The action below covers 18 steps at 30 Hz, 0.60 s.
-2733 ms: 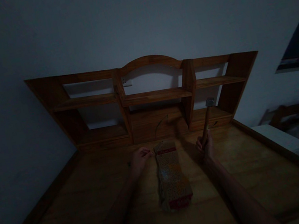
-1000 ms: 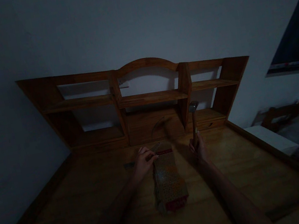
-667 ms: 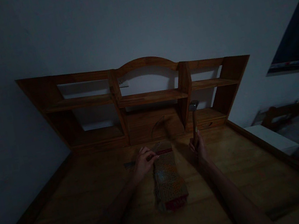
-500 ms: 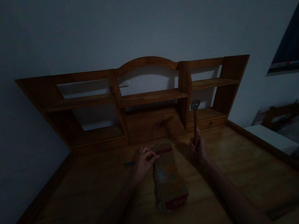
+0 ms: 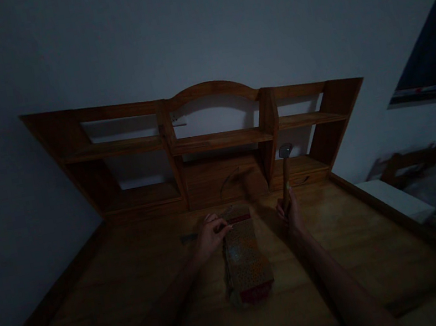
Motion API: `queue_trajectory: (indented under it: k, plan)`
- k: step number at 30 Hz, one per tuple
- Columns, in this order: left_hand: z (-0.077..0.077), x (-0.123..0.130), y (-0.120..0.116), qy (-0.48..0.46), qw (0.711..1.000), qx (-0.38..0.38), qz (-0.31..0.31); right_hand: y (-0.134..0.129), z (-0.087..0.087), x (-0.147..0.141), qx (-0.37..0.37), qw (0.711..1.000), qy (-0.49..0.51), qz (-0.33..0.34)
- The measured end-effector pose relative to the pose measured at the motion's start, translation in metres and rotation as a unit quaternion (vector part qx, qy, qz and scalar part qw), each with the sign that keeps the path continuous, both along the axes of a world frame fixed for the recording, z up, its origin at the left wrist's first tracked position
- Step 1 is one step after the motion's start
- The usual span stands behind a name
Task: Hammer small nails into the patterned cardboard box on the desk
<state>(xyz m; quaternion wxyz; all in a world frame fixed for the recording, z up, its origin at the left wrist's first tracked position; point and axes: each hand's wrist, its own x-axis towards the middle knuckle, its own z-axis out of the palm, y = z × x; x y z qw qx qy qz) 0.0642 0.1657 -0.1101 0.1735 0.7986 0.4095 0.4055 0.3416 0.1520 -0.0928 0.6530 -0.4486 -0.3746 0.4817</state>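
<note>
My right hand [image 5: 289, 215] is wrapped round the wooden handle of a hammer [image 5: 286, 173]. The hammer stands upright above the desk, its metal head at the top. My left hand [image 5: 212, 234] rests at the far left edge of a long brown block [image 5: 245, 254] with red bands at both ends and orange-yellow patches. Thumb and forefinger are pinched together over the block's far end; whatever is between them is too small and dark to make out. A dark flat strip [image 5: 189, 238] lies left of my left hand, partly hidden by it.
The wooden desk [image 5: 147, 288] has a raised edge on both sides. A shelf unit [image 5: 222, 141] stands at its back against the wall. A thin curved line [image 5: 225, 181] crosses its middle panel. At right are a white surface [image 5: 393, 199] and a wooden chair back [image 5: 416, 162].
Almost nothing differs. The hammer's head has shifted very slightly to the right and up. My left hand keeps its pinch at the block's far end.
</note>
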Motion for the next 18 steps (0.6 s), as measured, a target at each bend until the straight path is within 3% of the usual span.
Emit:
queue_trajectory:
  k: [6, 10, 12, 15, 18]
  plan:
    - [0.004, -0.001, -0.002, -0.001, 1.0, 0.001, -0.009, -0.008, 0.005, -0.007, -0.04, 0.982, -0.136, -0.122]
    - [0.003, -0.002, -0.001, -0.001, 1.0, -0.003, -0.006, -0.018, 0.01, 0.006, -0.066, 0.941, -0.235, -0.236]
    - [0.0, -0.001, 0.001, -0.002, 1.0, -0.002, -0.006, -0.022, 0.013, 0.018, -0.086, 0.898, -0.313, -0.297]
    - [-0.005, -0.002, 0.005, -0.006, 1.0, 0.001, -0.003, -0.023, 0.02, 0.034, -0.128, 0.807, -0.439, -0.375]
    - [-0.008, -0.002, 0.006, -0.006, 1.0, -0.001, -0.002, -0.024, 0.026, 0.033, -0.139, 0.723, -0.56, -0.38]
